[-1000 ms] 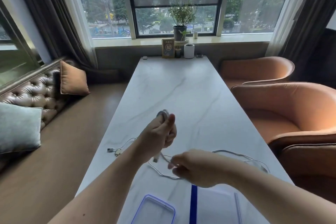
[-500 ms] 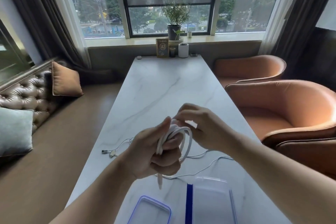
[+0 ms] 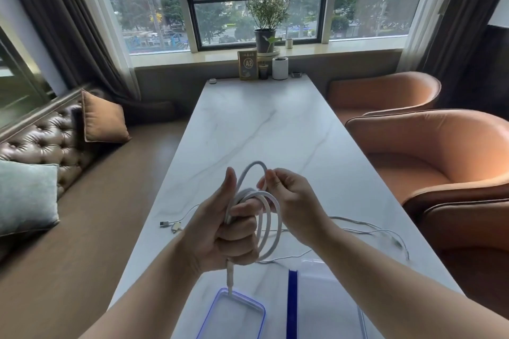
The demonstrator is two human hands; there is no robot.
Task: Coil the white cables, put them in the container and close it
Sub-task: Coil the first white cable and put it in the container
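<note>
My left hand (image 3: 220, 231) is closed around a thick white cable (image 3: 271, 228) wound into several loops, thumb up, with the plug end hanging below the fist. My right hand (image 3: 292, 198) pinches the top loop of that same cable just right of the left thumb. A thinner white cable (image 3: 366, 231) lies loose on the marble table (image 3: 264, 129), running from connectors at the left (image 3: 169, 225) to behind my right forearm. A clear container with a blue clip (image 3: 327, 297) and its blue-rimmed lid (image 3: 234, 316) sit at the near edge.
Two orange armchairs (image 3: 429, 162) stand close along the table's right side. A leather bench with cushions (image 3: 55, 140) runs along the left. At the far end are a sign card (image 3: 248, 64), a white cup (image 3: 280, 67) and a potted plant (image 3: 265, 36) on the sill.
My right hand came up from the table to my left hand and laid more loops of the thick cable. The coil has grown, with a fresh loop standing above it.
</note>
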